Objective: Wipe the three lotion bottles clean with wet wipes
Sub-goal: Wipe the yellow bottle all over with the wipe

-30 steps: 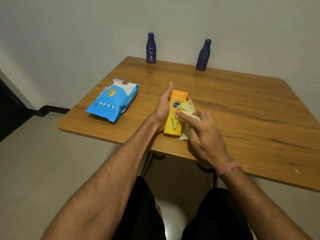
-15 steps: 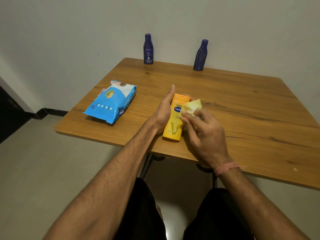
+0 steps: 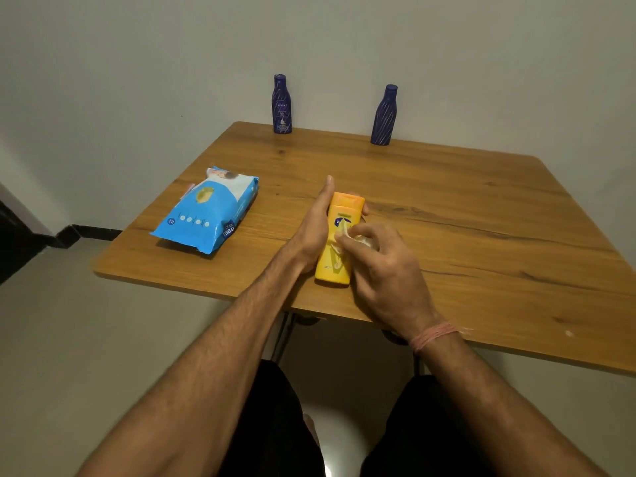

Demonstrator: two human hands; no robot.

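Observation:
A yellow lotion bottle (image 3: pixel 339 232) lies flat on the wooden table (image 3: pixel 481 235), cap pointing away from me. My left hand (image 3: pixel 315 228) clasps it from the left side, fingertips showing past its right edge near the cap. My right hand (image 3: pixel 382 266) presses a crumpled wet wipe (image 3: pixel 356 239) against the middle of the bottle's front. Two dark blue lotion bottles stand upright at the table's far edge by the wall: one with a white label (image 3: pixel 282 105) on the left, a ribbed one (image 3: pixel 383 116) on the right.
A blue pack of wet wipes (image 3: pixel 206 210) lies on the left part of the table, near its left edge. The table's near edge runs just in front of my wrists, my knees under it. A wall rises directly behind the table.
My right hand with the wipe has slid up toward the cap and then back down along the bottle's front. My left hand keeps its hold on the bottle.

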